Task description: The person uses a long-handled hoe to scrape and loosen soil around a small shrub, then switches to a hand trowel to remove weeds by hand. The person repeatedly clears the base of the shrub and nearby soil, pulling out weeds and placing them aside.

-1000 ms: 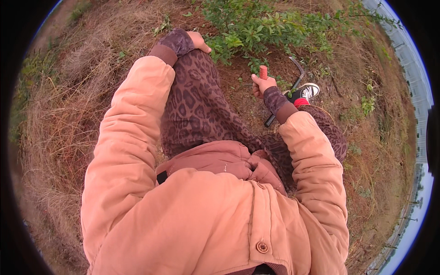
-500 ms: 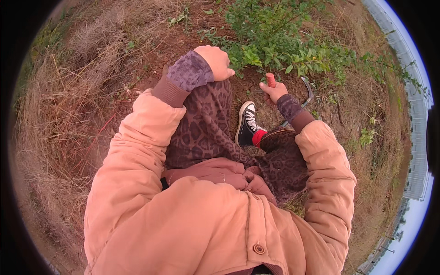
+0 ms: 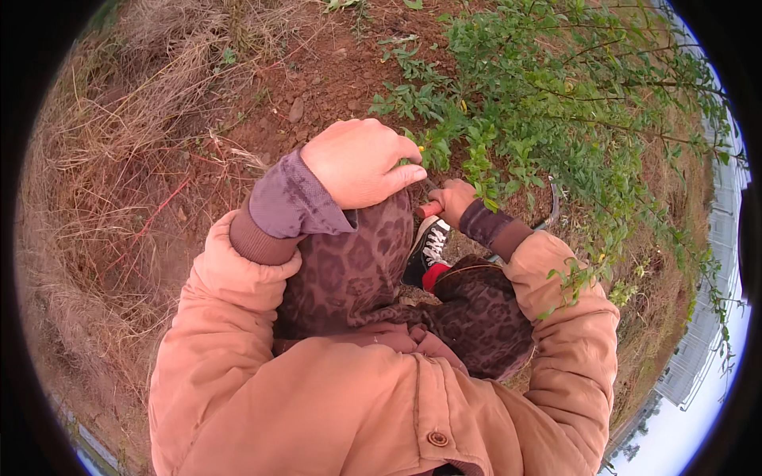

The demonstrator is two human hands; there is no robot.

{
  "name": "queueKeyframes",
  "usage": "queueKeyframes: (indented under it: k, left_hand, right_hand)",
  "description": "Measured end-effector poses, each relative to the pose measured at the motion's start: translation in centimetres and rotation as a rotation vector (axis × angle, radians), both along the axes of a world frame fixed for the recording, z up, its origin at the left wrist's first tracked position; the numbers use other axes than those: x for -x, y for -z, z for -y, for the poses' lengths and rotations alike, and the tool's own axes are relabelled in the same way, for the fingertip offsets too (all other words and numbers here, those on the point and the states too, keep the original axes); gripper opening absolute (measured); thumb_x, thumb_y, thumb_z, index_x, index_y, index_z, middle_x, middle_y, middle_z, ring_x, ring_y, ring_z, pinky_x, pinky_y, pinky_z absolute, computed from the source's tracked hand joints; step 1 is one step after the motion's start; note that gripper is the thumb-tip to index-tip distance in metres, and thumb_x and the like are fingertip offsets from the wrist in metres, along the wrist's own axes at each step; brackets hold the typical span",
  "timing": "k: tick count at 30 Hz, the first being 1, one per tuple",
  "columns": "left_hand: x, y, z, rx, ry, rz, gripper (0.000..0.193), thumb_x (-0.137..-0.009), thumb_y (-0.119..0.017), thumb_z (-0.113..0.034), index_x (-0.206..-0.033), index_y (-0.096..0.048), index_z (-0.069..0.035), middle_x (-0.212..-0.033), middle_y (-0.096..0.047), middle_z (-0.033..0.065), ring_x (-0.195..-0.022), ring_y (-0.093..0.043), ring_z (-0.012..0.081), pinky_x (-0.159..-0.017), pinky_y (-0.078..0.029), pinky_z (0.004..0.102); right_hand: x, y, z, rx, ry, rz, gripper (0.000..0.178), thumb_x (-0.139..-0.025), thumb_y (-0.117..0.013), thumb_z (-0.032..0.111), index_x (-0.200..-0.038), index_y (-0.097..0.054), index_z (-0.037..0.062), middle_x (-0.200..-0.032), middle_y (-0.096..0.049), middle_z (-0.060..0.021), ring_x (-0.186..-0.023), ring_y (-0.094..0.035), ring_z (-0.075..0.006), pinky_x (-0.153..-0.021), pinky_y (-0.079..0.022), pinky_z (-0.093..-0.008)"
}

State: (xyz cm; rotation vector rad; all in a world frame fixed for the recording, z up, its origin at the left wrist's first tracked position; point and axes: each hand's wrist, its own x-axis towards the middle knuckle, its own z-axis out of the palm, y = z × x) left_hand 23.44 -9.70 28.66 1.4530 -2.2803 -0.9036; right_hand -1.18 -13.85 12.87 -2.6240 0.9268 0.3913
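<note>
My left hand (image 3: 361, 163) reaches out above my bent knee, its thumb and forefinger curled toward each other beside the leaves of a green shrub (image 3: 508, 103). A bit of green shows at these fingertips, but what they pinch, if anything, is unclear. Just right of it and lower, my right hand (image 3: 456, 200) is closed around a tool with a red-orange handle (image 3: 429, 209). The handle's end points left, over my shoe. A thin dark piece shows between the two hands; whether it is the tool's blade or a stem cannot be told.
A curved sickle-like blade (image 3: 553, 202) lies on the ground to the right, partly behind leaves. My black-and-white sneaker (image 3: 432, 242) stands below my hands. Reddish soil (image 3: 317, 83) and dry grass (image 3: 103, 159) spread left. Branches hang over my right sleeve (image 3: 567, 297).
My left hand has come lower and nearer the shrub. My right hand has moved left toward it, and the handle has turned from pointing up to pointing left. The shrub fills more of the view.
</note>
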Motion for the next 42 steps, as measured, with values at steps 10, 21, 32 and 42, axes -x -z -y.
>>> queueKeyframes:
  k: [10,21,32,42]
  left_hand:
    - [-5.2,14.3,8.6,-0.506,-0.375,-0.215,0.036,-0.084,-0.053,-0.025,-0.113,-0.051,-0.004,-0.098,-0.06,0.0073,-0.083,-0.057,0.0165,-0.074,-0.046,0.0278]
    - [-0.8,24.6,14.3,-0.389,-0.494,0.066,0.052,-0.079,-0.055,-0.033,-0.121,-0.044,-0.005,-0.111,-0.053,0.0198,-0.102,-0.051,0.0321,-0.088,-0.04,0.0389]
    - [1.7,27.3,12.6,-0.373,-0.685,-0.344,0.024,-0.072,-0.064,-0.026,-0.083,-0.064,-0.006,-0.079,-0.062,0.0133,-0.077,-0.06,0.0268,-0.07,-0.046,0.0356]
    - [5.1,25.5,10.1,-0.599,-0.667,-0.589,0.026,-0.07,-0.067,-0.025,-0.082,-0.061,-0.002,-0.074,-0.06,0.0113,-0.071,-0.058,0.0232,-0.066,-0.045,0.035]
  right_hand:
    - [-3.4,0.1,-0.5,0.029,-0.168,-0.098,0.008,-0.067,-0.057,0.019,-0.072,-0.059,0.0131,-0.071,-0.058,-0.0117,-0.073,-0.056,-0.0291,-0.061,-0.044,-0.0388]
    - [-0.1,5.1,-0.5,0.176,-0.266,-0.116,0.017,-0.075,-0.049,0.022,-0.087,-0.06,0.0152,-0.089,-0.05,-0.0131,-0.079,-0.048,-0.0298,-0.063,-0.04,-0.0394]
    - [2.3,4.1,-0.3,-0.098,0.305,0.033,0.036,-0.066,-0.061,0.01,-0.101,-0.058,0.0162,-0.087,-0.055,-0.0178,-0.078,-0.056,-0.0341,-0.066,-0.047,-0.0392]
    - [2.6,6.2,-1.4,-0.599,0.828,0.424,0.028,-0.064,-0.059,-0.007,-0.089,-0.063,0.0043,-0.084,-0.059,-0.0039,-0.075,-0.055,-0.0153,-0.067,-0.045,-0.0256]
